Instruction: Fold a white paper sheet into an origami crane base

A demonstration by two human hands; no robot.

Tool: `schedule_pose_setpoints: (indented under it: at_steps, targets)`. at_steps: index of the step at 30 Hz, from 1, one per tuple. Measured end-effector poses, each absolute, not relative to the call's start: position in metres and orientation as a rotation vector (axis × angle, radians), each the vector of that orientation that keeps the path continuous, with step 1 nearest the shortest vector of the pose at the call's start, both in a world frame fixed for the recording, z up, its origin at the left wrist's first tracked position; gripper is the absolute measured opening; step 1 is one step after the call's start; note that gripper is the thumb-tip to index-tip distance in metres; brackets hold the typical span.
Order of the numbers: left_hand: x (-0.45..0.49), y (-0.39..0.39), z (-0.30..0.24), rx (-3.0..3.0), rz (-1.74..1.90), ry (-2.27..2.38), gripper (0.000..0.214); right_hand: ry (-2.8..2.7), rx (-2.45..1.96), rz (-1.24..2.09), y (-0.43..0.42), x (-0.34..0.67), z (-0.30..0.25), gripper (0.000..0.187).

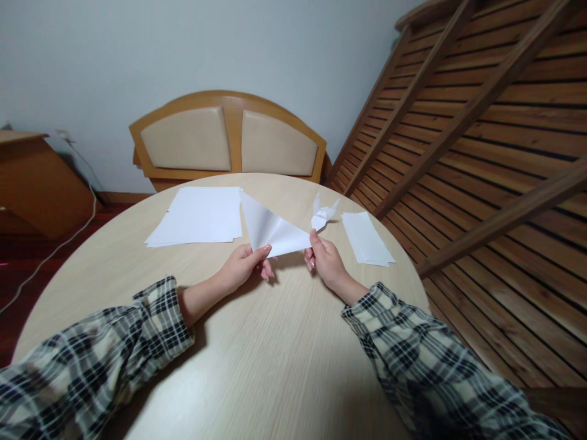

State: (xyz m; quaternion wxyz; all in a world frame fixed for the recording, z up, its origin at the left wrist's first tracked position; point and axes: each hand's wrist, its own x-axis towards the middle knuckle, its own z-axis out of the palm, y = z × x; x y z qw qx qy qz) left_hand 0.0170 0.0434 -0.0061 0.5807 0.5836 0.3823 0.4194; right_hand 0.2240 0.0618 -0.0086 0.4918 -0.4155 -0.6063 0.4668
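A white sheet of paper folded into a triangle [273, 227] is held up over the table between my two hands. My left hand [245, 264] pinches its lower left edge, thumb on top and fingers curled beneath. At the right corner, my right hand [326, 260] grips the paper between thumb and fingers. Just beyond that hand stands a folded white paper figure [323, 215] with two upright points. The underside of the triangle is hidden.
On the round wooden table [257, 354], a stack of white paper [199, 215] lies at left and narrower paper strips [367, 238] lie at right. Behind the table is a padded headboard [233, 137]. Wooden slats [481, 153] lean on the right; a white cable [59, 244] runs along the floor.
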Motion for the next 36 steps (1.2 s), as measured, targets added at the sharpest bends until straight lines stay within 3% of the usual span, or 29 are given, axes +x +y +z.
schedule_pose_setpoints:
  at_steps: [15, 21, 36]
  targets:
    - [0.0165, 0.0449, -0.0091, 1.349, 1.014, 0.838, 0.042, -1.419, -1.008, 1.153, 0.0629, 0.2235, -0.0064, 0.064]
    - [0.0162, 0.0449, -0.0092, 1.400, 0.982, 0.862, 0.052, -1.455, -1.004, 1.231, 0.0595, 0.2218, -0.0032, 0.057]
    - [0.0169, 0.0453, -0.0085, 1.415, 0.935, 0.864, 0.051, -1.514, -1.122, 1.202, 0.0587, 0.2188, -0.0046, 0.050]
